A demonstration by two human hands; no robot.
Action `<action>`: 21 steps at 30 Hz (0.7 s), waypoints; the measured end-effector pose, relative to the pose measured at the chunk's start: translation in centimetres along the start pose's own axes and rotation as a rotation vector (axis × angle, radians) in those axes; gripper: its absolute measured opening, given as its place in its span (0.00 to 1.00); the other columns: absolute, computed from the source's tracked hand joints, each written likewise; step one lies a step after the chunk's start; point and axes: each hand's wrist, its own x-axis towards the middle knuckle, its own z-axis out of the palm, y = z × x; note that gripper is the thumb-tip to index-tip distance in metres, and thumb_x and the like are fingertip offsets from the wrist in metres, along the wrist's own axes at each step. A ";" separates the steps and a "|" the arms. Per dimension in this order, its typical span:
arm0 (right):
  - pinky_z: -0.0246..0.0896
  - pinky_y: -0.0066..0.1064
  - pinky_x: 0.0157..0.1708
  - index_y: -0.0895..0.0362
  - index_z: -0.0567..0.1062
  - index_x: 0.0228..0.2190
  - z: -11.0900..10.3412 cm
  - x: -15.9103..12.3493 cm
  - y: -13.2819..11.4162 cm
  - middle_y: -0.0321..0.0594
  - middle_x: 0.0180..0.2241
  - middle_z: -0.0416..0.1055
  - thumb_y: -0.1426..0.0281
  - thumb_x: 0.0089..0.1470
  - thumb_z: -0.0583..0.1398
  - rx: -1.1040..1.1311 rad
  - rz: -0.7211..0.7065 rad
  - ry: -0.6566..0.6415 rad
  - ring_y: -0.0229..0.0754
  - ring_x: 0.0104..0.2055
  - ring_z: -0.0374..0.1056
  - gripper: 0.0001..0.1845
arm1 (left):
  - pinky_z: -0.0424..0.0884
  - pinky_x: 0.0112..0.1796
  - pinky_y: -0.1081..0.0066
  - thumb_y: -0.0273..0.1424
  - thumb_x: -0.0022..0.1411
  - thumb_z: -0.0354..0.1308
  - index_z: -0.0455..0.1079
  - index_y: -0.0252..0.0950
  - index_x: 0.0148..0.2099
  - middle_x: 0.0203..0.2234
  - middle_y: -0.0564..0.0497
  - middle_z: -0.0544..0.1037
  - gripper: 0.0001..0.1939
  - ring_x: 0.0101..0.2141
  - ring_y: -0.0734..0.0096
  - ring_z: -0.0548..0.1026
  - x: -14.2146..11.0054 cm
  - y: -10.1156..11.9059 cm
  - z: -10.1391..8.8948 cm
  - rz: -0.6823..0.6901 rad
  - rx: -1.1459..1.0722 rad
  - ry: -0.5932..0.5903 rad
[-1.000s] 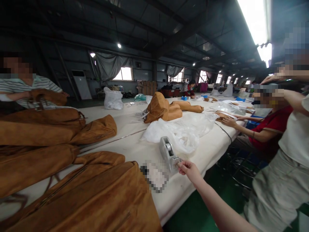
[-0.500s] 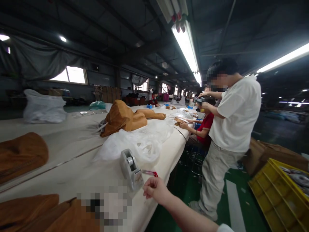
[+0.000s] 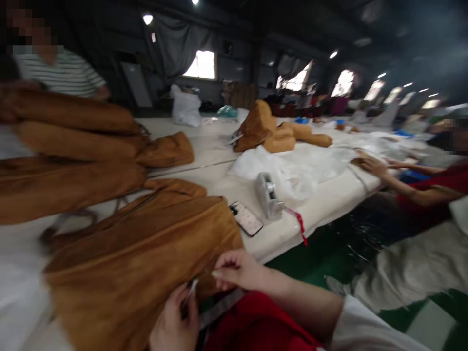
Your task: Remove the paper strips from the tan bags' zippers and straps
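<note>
On the table (image 3: 219, 178), the brown garment (image 3: 142, 258) looks suede-like. Left hand (image 3: 176, 319) pinches a pale sliver (image 3: 192, 288); right hand (image 3: 239, 270) has fingertips together.

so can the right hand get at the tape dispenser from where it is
Probably yes: the right hand is on the dispenser's near side, and only the phone, lying flat, is close to the way. The plastic bag is behind it.
</note>
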 end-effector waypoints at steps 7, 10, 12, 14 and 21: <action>0.55 0.22 0.21 0.60 0.71 0.27 1.9 1.3 1.2 0.34 0.22 0.71 0.55 0.51 0.62 -0.107 -0.023 -0.145 0.29 0.19 0.61 0.19 | 0.72 0.32 0.74 0.26 0.60 0.58 0.66 0.33 0.44 0.32 0.46 0.80 0.09 0.29 0.71 0.78 -0.5 0.7 -0.6 0.302 0.350 0.112; 0.55 0.22 0.20 0.59 0.71 0.25 2.4 1.7 1.5 0.33 0.21 0.70 0.57 0.50 0.62 -0.164 0.014 -0.143 0.30 0.19 0.60 0.17 | 0.72 0.32 0.74 0.26 0.60 0.58 0.65 0.32 0.45 0.33 0.46 0.80 0.11 0.29 0.71 0.79 -0.7 0.8 -0.5 0.300 0.356 0.115; 0.54 0.22 0.19 0.59 0.70 0.24 2.6 2.1 1.8 0.33 0.20 0.69 0.59 0.50 0.61 -0.217 0.057 -0.124 0.30 0.18 0.60 0.15 | 0.72 0.33 0.74 0.25 0.60 0.58 0.65 0.32 0.47 0.33 0.46 0.80 0.12 0.30 0.70 0.79 -0.9 0.6 -0.5 0.299 0.343 0.102; 0.53 0.22 0.18 0.59 0.70 0.23 2.6 2.5 2.3 0.33 0.19 0.69 0.61 0.49 0.61 -0.267 0.102 -0.093 0.30 0.17 0.59 0.13 | 0.72 0.33 0.73 0.26 0.60 0.57 0.66 0.33 0.47 0.32 0.47 0.80 0.11 0.29 0.70 0.78 -1.0 0.4 -0.5 0.291 0.344 0.058; 0.58 0.22 0.20 0.59 0.72 0.27 1.7 2.6 3.5 0.34 0.23 0.71 0.66 0.50 0.60 -0.295 0.090 -0.122 0.30 0.19 0.63 0.08 | 0.74 0.33 0.70 0.31 0.62 0.53 0.73 0.38 0.41 0.31 0.49 0.81 0.08 0.31 0.67 0.78 0.2 1.1 -1.8 0.018 0.082 -0.188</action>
